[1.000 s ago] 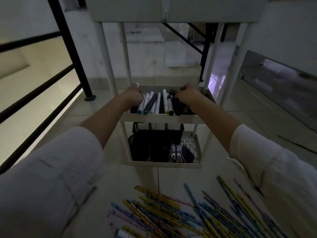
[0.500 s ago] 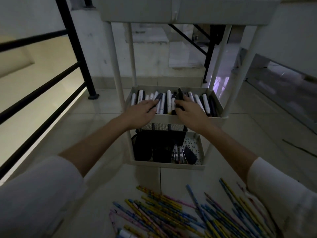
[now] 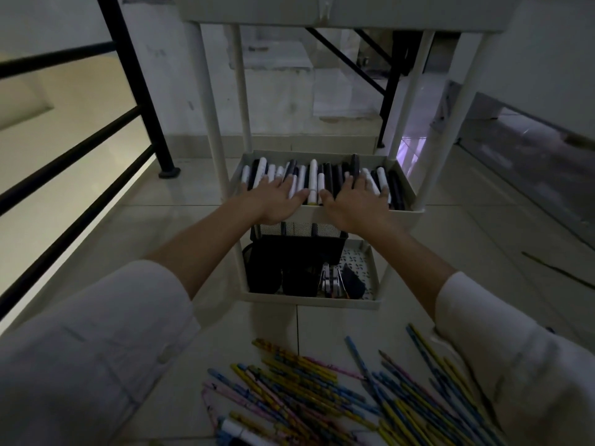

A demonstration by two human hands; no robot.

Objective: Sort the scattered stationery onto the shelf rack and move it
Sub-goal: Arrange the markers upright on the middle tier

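Right, both hands lie flat on the markers in the middle tray of the shelf rack. We see the left hand palm down, fingers spread, over the left half of the row. The right hand lies the same way over the right half. A white marker lies between the two thumbs. A black mesh organizer sits in the bottom tray. Coloured pencils lie scattered on the floor, well apart from both hands.

view: head-worn | facing: forward, downward | range: close to shelf rack
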